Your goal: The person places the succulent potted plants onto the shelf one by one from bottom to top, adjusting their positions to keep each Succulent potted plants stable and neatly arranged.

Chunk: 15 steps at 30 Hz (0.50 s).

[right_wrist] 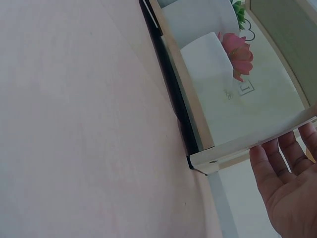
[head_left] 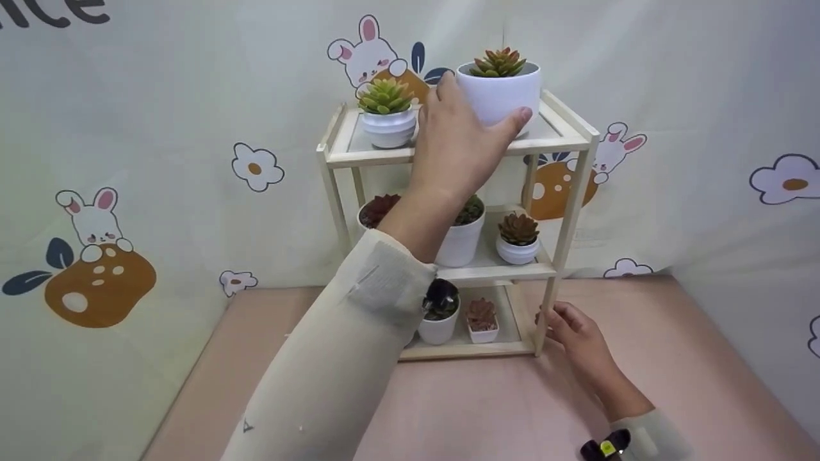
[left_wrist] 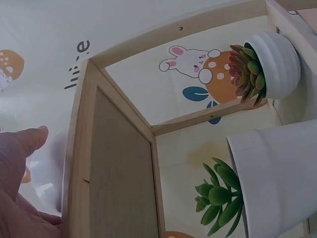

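Note:
In the head view my left hand grips a white pot with a red-tipped green succulent, its thumb across the front. The pot is over the top tier of a small wooden shelf; whether it touches the tier I cannot tell. To its left stands a ribbed white pot with a light green succulent. Low on the shelf's right side, my right hand touches the upright post. The right wrist view shows its fingertips against the wood, fingers fairly straight.
The middle tier bears a small brown succulent and other potted plants, partly behind my left arm. On the bottom tier are a pinkish succulent and a dark one. A printed backdrop hangs behind the pink tabletop.

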Each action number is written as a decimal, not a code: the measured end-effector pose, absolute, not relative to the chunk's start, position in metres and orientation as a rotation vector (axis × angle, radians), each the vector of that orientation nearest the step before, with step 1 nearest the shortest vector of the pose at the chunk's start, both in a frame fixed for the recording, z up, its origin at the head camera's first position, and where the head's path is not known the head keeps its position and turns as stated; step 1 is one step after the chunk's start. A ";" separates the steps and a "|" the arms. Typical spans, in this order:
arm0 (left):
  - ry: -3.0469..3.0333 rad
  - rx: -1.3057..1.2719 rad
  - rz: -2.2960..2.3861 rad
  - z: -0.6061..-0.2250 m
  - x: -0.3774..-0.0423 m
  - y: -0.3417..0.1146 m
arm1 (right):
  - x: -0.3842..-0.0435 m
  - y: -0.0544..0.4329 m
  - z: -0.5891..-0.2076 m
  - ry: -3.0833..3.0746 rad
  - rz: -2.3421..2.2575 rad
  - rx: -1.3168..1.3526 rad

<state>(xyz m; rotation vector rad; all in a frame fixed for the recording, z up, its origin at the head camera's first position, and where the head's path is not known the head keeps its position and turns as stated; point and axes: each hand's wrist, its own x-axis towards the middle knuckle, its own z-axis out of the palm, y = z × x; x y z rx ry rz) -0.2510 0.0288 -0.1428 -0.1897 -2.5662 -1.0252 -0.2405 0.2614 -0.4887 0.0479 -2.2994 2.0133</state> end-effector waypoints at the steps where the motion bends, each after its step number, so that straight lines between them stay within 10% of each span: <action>1: -2.556 -0.195 -1.037 -0.143 -0.249 0.028 | -0.240 0.261 -0.489 -2.294 2.017 0.050; 15: -2.398 -0.404 -1.140 -0.165 -0.210 0.008 | -0.240 0.259 -0.487 -2.260 2.049 0.044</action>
